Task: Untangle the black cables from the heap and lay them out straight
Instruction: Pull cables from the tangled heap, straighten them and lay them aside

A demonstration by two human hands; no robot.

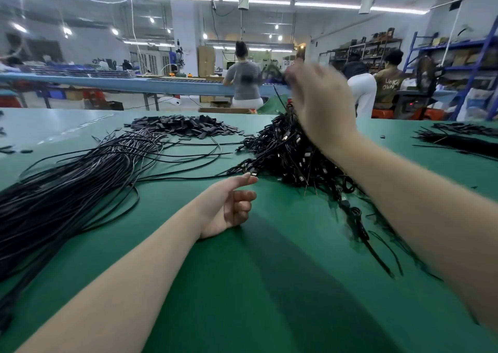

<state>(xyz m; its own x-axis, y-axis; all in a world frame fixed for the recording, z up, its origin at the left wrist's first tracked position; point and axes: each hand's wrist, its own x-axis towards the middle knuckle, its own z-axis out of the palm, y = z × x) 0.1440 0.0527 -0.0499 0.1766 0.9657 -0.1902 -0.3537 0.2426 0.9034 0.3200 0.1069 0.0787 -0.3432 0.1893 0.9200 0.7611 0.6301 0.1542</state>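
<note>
a green table (269,285) carries everything. on it lie a tangled cable heap (291,150), straightened cables (67,191) at left, and small black pieces (186,126) behind.

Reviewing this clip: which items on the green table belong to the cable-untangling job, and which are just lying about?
Job:
- tangled heap
- straightened cables
- right hand, raised over the heap, blurred
- left hand, resting on the table

Lying about:
- pile of small black pieces
- far-right cable bundle

Partly legible white lettering on seated person's brown shirt (390,83).
</note>
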